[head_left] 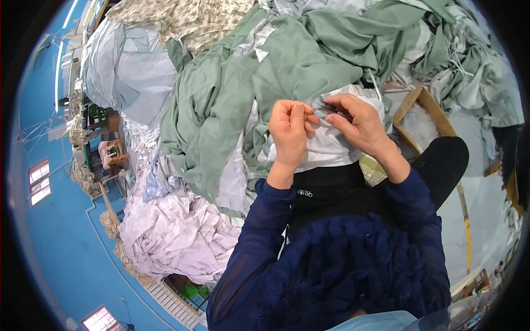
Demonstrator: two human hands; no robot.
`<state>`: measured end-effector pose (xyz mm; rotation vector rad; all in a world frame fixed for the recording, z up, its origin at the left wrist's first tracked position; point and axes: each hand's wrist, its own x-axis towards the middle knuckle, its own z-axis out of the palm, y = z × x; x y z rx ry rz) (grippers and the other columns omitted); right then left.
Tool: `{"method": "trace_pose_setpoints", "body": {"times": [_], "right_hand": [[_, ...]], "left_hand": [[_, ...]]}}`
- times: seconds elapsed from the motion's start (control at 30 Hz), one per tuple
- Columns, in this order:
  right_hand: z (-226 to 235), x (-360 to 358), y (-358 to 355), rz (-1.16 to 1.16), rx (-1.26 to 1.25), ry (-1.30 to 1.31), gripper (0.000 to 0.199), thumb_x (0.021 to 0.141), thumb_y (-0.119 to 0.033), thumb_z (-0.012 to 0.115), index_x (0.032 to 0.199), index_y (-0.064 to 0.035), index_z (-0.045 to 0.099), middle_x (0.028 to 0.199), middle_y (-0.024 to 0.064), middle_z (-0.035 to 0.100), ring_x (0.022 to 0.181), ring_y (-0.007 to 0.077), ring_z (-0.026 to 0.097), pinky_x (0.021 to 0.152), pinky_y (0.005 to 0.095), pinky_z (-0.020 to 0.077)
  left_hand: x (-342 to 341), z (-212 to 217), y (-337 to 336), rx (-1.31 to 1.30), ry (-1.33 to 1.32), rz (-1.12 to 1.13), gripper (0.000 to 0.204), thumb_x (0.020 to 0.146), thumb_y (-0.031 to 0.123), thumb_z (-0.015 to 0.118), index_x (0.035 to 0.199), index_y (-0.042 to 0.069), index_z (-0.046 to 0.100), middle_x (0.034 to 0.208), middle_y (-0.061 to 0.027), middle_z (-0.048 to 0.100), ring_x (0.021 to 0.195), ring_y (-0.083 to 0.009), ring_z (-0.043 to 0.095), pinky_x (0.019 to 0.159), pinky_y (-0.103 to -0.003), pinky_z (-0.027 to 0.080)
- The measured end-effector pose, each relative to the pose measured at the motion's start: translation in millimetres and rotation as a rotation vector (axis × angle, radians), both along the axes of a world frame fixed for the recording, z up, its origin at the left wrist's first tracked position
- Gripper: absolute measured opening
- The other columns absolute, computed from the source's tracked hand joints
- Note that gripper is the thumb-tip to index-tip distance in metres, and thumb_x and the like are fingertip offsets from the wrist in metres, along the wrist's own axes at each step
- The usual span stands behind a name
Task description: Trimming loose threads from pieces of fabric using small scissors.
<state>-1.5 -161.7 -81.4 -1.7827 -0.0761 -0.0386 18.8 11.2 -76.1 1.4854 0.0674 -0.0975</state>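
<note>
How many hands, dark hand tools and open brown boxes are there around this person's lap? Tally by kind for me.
Hands: 2, the left hand and the right hand
Dark hand tool, in the right hand: 1
Open brown box: 1
Total: 4

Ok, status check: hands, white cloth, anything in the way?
Right hand gripping small dark tool. Left hand curled, any contents unclear. White cloth bunched beneath both hands. Green fabric heaped just beyond, no obstruction seen at hands.
</note>
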Motion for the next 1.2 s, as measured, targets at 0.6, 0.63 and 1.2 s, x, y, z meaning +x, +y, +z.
{"method": "trace_pose_setpoints", "body": {"times": [0.6, 0.63, 1.2], "right_hand": [[-3.4, -4.4, 11.3, -0.068, -0.349, -0.406, 0.022, 0.077, -0.011, 0.075, 0.098, -0.0063, 0.069, 0.078, 0.0071, 0.062, 0.071, 0.0259, 0.061, 0.060, 0.0351, 0.0489], [-4.1, -4.1, 11.5, -0.071, -0.359, -0.418, 0.021, 0.077, -0.011, 0.074, 0.097, -0.0063, 0.069, 0.078, 0.0069, 0.062, 0.071, 0.0257, 0.061, 0.060, 0.0350, 0.0490], [-4.1, -3.1, 11.0, -0.073, -0.345, -0.384, 0.018, 0.078, -0.009, 0.074, 0.095, -0.0053, 0.069, 0.077, 0.0075, 0.062, 0.070, 0.0269, 0.061, 0.060, 0.0353, 0.0484]], "left_hand": [[-6.7, -4.5, 0.2, 0.445, -0.401, 0.095, 0.013, 0.099, 0.009, 0.055, 0.088, 0.002, 0.052, 0.078, -0.0051, 0.062, 0.059, -0.0080, 0.058, 0.055, -0.022, 0.048], [-7.1, -3.4, -0.2, 0.445, -0.401, 0.094, 0.013, 0.099, 0.009, 0.055, 0.088, 0.002, 0.052, 0.078, -0.0051, 0.062, 0.059, -0.0080, 0.058, 0.055, -0.022, 0.048], [-9.0, -1.8, -0.5, 0.369, -0.328, 0.075, 0.012, 0.099, 0.008, 0.053, 0.089, 0.002, 0.051, 0.081, -0.0059, 0.062, 0.059, -0.0069, 0.057, 0.051, -0.020, 0.046]]}}
